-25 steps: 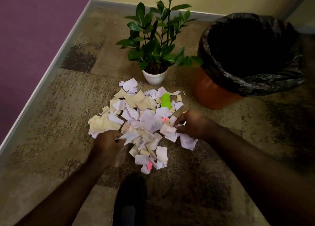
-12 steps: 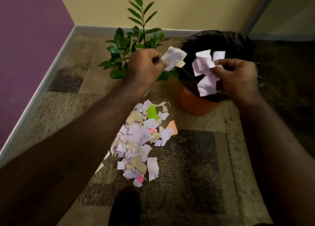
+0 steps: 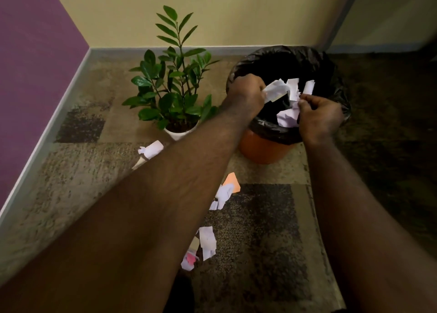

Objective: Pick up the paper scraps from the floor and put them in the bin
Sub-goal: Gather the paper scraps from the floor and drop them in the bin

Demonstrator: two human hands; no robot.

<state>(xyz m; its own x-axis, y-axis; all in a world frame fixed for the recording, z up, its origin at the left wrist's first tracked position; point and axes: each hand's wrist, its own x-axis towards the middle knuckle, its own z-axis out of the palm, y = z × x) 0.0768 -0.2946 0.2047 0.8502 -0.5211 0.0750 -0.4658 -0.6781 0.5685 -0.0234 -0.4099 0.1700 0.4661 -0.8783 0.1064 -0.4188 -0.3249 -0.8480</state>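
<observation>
Both hands are over the mouth of the orange bin (image 3: 262, 150), which is lined with a black bag (image 3: 267, 129). My left hand (image 3: 248, 89) is closed on a bunch of white paper scraps (image 3: 275, 91) above the bin's left side. My right hand (image 3: 318, 116) grips more white scraps (image 3: 287, 117) just inside the opening. A pile of white, pink and orange scraps (image 3: 208, 241) lies on the carpet below, largely hidden by my left forearm.
A potted green plant (image 3: 172, 93) in a white pot stands just left of the bin. A purple wall runs along the left and a yellow wall along the back. A dark shoe (image 3: 179, 296) shows at the bottom edge.
Both hands rose from the pile on the floor with scraps in them and moved forward over the bin opening. The view tilted up towards the bin.
</observation>
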